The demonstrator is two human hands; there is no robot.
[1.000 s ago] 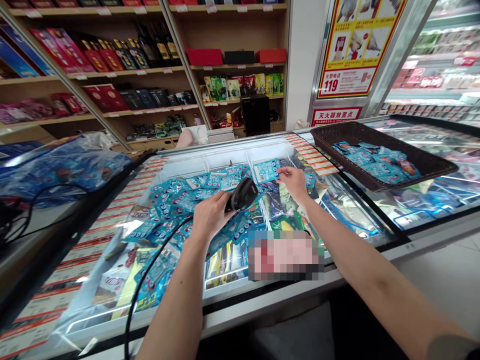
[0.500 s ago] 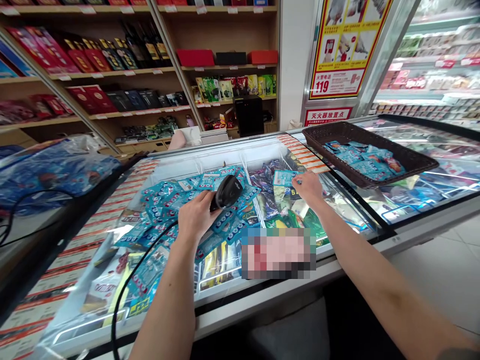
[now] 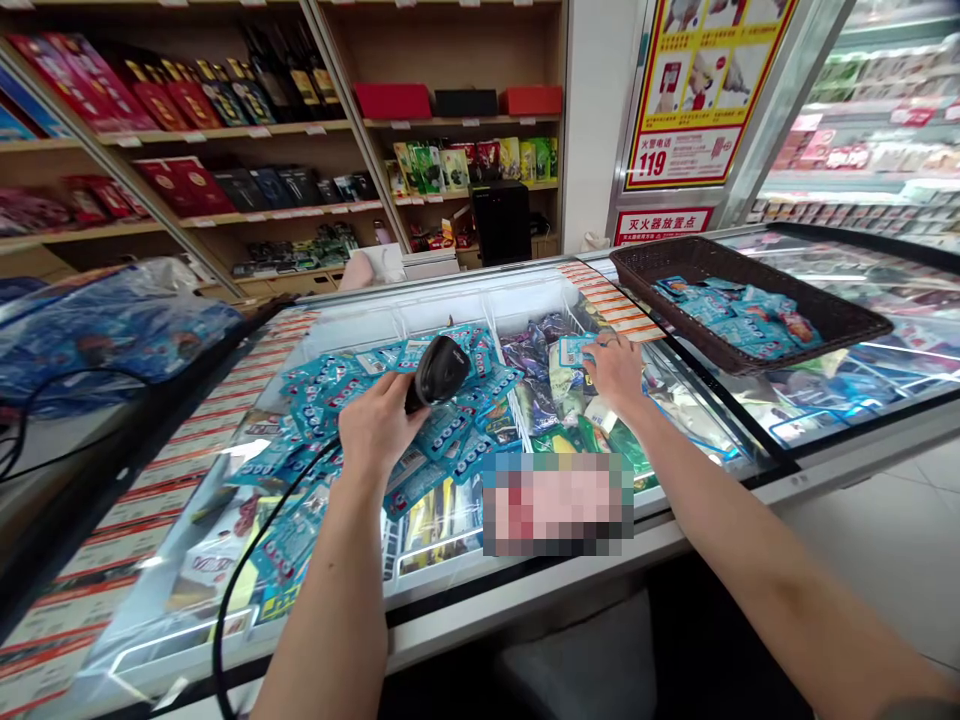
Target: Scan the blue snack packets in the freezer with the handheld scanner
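Observation:
My left hand (image 3: 379, 425) is wrapped round the handle of a black barcode scanner (image 3: 444, 370), its head tipped up to the right and its cable running down past my forearm. My right hand (image 3: 615, 375) pinches the right edge of a small blue packet (image 3: 572, 351) over the freezer's glass top. Many similar blue packets (image 3: 330, 385) lie spread beneath and around the scanner. More of them sit in a dark brown woven basket (image 3: 862, 317) at the right.
A chest freezer (image 3: 450, 620) with bagged goods inside stretches before me. Clear plastic-wrapped blue packs (image 3: 105, 340) lie on the left. Shelves (image 3: 247, 130) with bottles and boxes stand behind. A blurred patch (image 3: 559, 505) covers something at the front edge.
My left hand has moved slightly left and down with the scanner. The blue packet in my right hand has shifted a little to the right and is more covered by the fingers.

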